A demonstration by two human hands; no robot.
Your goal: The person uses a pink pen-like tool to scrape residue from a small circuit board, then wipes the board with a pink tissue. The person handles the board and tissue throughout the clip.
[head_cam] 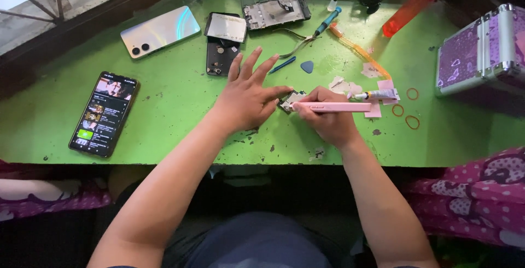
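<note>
**Two hands at a small circuit board on a green table**

The green table (175,109) fills the view, its paint chipped near the front edge. At the right edge stands a purple case (484,49) with metal trim. A phone (104,113) with a lit screen lies at the left, and a silver phone (160,31) lies face down beyond it. An opened phone frame (276,11) rests at the far side, well apart from the hands.

The left hand (249,95) lies flat with fingers spread wide, its thumb pressing on a small circuit board (290,100) near the table's middle. The right hand (328,121) is closed around a pink tool (333,106), held level, its tip at the board. A small tube (378,95) lies just beside the tool.
</note>
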